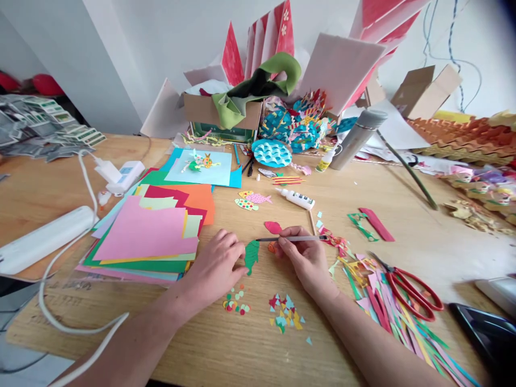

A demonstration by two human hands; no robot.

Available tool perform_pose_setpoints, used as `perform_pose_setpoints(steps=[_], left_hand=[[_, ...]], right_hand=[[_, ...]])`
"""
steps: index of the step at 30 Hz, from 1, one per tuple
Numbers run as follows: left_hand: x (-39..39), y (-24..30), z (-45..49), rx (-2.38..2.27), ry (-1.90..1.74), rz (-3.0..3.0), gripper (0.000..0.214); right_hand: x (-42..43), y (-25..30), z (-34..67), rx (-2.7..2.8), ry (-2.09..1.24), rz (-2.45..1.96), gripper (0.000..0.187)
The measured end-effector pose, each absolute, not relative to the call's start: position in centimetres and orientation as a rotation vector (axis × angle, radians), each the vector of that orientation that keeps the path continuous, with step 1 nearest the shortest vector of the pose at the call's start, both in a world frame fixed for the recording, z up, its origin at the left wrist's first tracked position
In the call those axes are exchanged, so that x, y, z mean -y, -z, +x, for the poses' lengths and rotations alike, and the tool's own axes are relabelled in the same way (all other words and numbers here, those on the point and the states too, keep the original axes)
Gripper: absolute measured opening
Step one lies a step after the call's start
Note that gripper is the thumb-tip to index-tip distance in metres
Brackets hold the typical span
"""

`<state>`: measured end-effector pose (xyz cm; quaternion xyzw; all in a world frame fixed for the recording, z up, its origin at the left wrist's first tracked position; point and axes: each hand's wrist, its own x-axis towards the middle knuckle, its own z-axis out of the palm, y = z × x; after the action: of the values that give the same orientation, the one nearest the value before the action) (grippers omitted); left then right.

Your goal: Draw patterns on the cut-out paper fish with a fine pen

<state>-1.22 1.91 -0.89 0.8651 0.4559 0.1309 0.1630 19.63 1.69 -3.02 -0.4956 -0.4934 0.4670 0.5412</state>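
Note:
A green paper fish (252, 257) with dark lines across its body lies flat on the table. The curled fingers and thumb of my left hand (220, 263) hold its left edge down. Pinched in my right hand (304, 258) is a slim pen (310, 238), its dark tip at the fish's upper end. Just above the pen is a pink-red paper fish (273, 227). An orange paper piece (272, 247) is partly hidden by my right fingers. Small round paper dots (237, 303) and cut paper bits (285, 312) lie nearer me.
Coloured paper sheets (145, 228) are stacked left. Decorated paper fish (253, 200) and a white glue bottle (296, 199) lie beyond my hands. Red-handled scissors (411, 287) rest on paper strips (397, 317) at right, near a phone (484, 338). A white cable (52, 312) runs along the left.

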Motion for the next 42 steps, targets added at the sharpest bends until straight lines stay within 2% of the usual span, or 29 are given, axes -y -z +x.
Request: perform_pose_setpoints(steps=[10, 17, 24, 26, 31, 37, 42], left_hand=[[-2.22, 0.78, -1.54, -1.274, -0.441, 2.46, 0.021], [-2.3, 1.43, -1.58, -1.3, -0.477, 2.443, 0.06], [-2.41, 1.63, -1.64, -1.251, -0.504, 2.394, 0.066], [-2.47, 1.59, -1.66, -1.245, -0.525, 2.408, 0.063], [-2.6, 1.5, -1.85, -1.321, -0.536, 2.449, 0.04], [-2.64, 1.6, -2.01, -1.378, -0.454, 2.447, 0.044], [-2.63, 1.29, -1.94, -1.35, -0.43, 2.454, 0.037]], right_hand=[[-1.69, 3.37, 19.63, 1.132, -1.216, -1.188, 0.037], [-1.53, 3.17, 19.71, 1.105, -1.131, -1.178, 0.033], [-1.48, 3.19, 19.77, 1.125, -1.135, -1.217, 0.03], [-1.47, 3.24, 19.77, 1.134, -1.125, -1.232, 0.03], [-1.45, 3.25, 19.69, 1.132, -1.154, -1.226, 0.032], [-1.49, 3.45, 19.74, 1.12, -1.205, -1.18, 0.033], [-1.64, 3.39, 19.64, 1.129, -1.196, -1.2, 0.035]])
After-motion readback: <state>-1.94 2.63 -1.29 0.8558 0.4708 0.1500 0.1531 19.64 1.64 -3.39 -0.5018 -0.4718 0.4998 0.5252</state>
